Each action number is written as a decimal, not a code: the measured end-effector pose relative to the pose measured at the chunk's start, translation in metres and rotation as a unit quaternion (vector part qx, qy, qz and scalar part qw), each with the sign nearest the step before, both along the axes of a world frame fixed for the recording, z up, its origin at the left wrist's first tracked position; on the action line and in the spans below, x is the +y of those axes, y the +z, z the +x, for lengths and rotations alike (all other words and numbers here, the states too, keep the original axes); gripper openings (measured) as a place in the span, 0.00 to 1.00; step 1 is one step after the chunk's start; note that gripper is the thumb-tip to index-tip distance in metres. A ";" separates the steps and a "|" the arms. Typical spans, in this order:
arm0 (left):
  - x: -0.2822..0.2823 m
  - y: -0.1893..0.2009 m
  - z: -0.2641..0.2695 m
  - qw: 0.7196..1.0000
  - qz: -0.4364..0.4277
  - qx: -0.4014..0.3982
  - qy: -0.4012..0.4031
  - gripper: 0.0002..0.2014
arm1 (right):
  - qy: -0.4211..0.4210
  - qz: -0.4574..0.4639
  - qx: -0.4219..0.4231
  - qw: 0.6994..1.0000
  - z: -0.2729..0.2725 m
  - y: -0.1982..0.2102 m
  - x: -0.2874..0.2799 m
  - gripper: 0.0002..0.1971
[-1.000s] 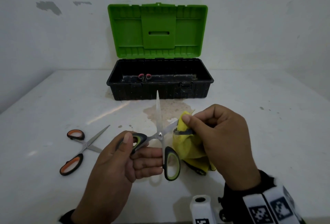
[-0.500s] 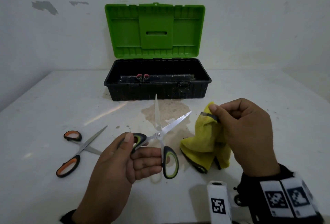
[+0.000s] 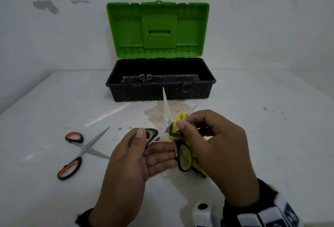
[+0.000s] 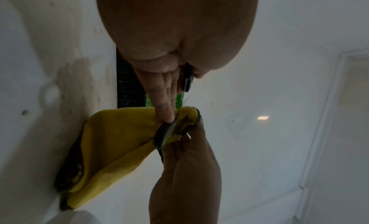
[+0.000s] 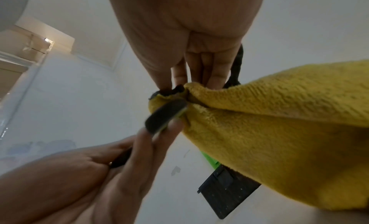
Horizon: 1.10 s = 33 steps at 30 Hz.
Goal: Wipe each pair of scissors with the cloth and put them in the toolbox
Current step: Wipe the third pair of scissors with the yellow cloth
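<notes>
Head view: the left hand point(image 3: 126, 165) grips the green-handled scissors point(image 3: 183, 158), blades spread, above the table point(image 3: 253, 136) before the open toolbox point(image 3: 160, 89). The right hand point(image 3: 216, 150) pinches the yellow cloth point(image 3: 180, 118) around one blade. Left wrist view: the cloth point(image 4: 119, 140) hangs to the table. Right wrist view: fingertips point(image 5: 215, 80) clamp the cloth point(image 5: 279, 117).

I can read no words or numbers; the wristband point(image 3: 274, 216) at five o'clock in my head view seems to carry only blurred black-and-white code squares.
</notes>
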<state>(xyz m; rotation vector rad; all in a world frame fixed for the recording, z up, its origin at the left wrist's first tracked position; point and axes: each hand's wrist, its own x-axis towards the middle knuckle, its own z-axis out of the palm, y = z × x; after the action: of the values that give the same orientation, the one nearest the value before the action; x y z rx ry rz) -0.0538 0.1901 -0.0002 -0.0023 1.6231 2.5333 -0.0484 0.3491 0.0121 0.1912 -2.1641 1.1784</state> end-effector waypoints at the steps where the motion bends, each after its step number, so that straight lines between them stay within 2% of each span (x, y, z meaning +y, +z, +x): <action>1: 0.000 -0.001 0.000 1.000 -0.004 0.003 0.002 0.16 | 0.002 -0.004 -0.004 1.000 0.002 0.000 -0.002 0.10; 4: 0.001 -0.001 0.000 1.000 -0.013 0.014 0.004 0.18 | -0.011 0.011 -0.015 1.000 0.005 -0.003 -0.007 0.16; 8: 0.002 -0.001 0.001 1.000 -0.015 0.026 0.001 0.22 | -0.020 0.011 -0.015 1.000 0.004 -0.007 -0.008 0.12; 12: 0.001 -0.002 0.001 0.999 -0.013 0.030 -0.004 0.21 | -0.025 -0.026 -0.007 0.999 -0.001 -0.008 -0.002 0.08; 14: 0.001 -0.002 0.001 0.999 -0.014 0.033 0.000 0.21 | -0.017 -0.023 0.007 1.000 -0.002 -0.008 -0.003 0.09; 17: 0.000 -0.003 0.000 0.999 -0.015 0.038 0.005 0.21 | 0.008 -0.019 0.030 0.999 0.002 -0.008 -0.009 0.04; 20: -0.001 -0.004 0.000 0.999 -0.019 0.042 0.003 0.21 | 0.006 0.005 0.015 1.000 0.005 -0.008 -0.015 0.12; 26: -0.001 -0.002 0.003 0.999 -0.022 0.041 0.005 0.20 | -0.018 -0.005 0.034 0.999 0.001 -0.012 -0.012 0.04; 30: -0.003 -0.002 0.002 0.999 -0.013 0.031 0.005 0.20 | -0.052 -0.018 0.040 0.998 -0.007 -0.011 0.000 0.06; 33: -0.007 -0.001 0.001 1.000 -0.016 0.025 0.007 0.21 | -0.030 0.017 0.049 0.998 -0.005 -0.009 -0.001 0.07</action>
<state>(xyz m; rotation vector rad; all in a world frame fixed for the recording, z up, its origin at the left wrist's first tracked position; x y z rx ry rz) -0.0523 0.1833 -0.0015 0.0477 1.6887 2.5369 -0.0537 0.3480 0.0030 0.1950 -2.0908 1.0767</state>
